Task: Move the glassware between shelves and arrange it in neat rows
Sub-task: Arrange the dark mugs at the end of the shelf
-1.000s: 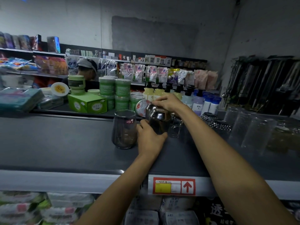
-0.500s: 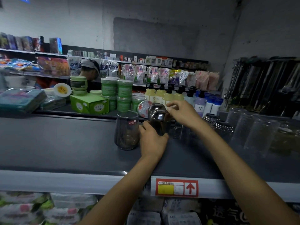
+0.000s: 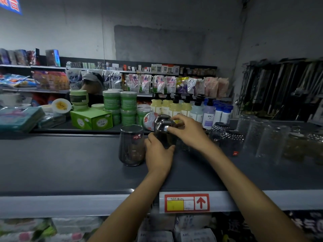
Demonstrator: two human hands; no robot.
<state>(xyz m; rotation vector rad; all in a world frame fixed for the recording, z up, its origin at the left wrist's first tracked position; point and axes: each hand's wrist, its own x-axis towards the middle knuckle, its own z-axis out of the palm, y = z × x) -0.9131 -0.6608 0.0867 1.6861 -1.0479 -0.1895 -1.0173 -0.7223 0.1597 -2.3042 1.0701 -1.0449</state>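
Note:
On the dark grey shelf top (image 3: 61,163) stands a smoky glass tumbler (image 3: 131,144) with a red sticker. Just right of it is a dark upturned glass (image 3: 163,133), with a second like it close behind (image 3: 162,117). My left hand (image 3: 158,154) grips the front dark glass low on its near side. My right hand (image 3: 187,131) holds the same glass from the right, thumb and fingers on its upper part. A small clear glass (image 3: 183,145) shows under my right wrist.
Textured dark glasses (image 3: 225,135) and tall clear tumblers (image 3: 267,140) fill the shelf's right side. Green jars (image 3: 120,105), a green box (image 3: 91,119) and pump bottles (image 3: 176,106) line the back. A red arrow price tag (image 3: 186,202) marks the front edge.
My right hand has come down from the top of the dark glasses to the right side of the front one. The left hand has stayed in place.

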